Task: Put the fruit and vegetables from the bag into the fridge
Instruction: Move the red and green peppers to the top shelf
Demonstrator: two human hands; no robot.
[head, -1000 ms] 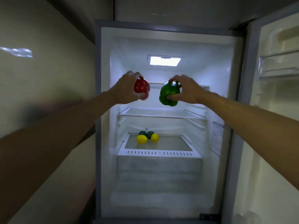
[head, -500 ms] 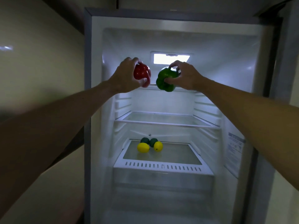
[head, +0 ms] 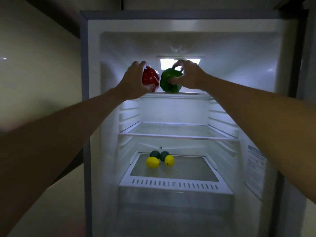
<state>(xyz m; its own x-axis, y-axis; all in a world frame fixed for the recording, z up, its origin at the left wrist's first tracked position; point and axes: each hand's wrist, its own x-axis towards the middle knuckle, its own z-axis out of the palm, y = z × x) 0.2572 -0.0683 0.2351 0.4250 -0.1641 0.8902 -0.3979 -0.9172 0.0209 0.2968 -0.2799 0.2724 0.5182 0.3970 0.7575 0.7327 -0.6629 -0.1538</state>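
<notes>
Fridge (head: pixel 95 69) standing open, interior light (head: pixel 165 63) glowing at the back wall. Both arms are reaching in at the level of the top shelf (head: pixel 193 93).

Left hand (head: pixel 133 81) is wrapping around a red pepper (head: pixel 149 78), fingers curling over its top and far side, thumb underneath; the pepper's lower edge is sitting at the front lip of the top shelf (contact looks likely, hard to confirm).

Right hand (head: pixel 189 76) is gripping a green pepper (head: pixel 169 81), fingertips pinching at the stem end, thumb pressing into its side. The green pepper's base is resting on the same shelf. The two peppers are sitting just beside each other, nearly touching.

Middle shelf (head: pixel 177 136) is lying bare.

On the glass cover (head: pixel 188 170) above the bottom drawer, two lemons (head: pixel 152 162) are lying in front with two dark green fruits (head: pixel 154 153) just behind them, all four clustering at the back left.

A printed label (head: pixel 255 166) is showing on the right inner wall.
</notes>
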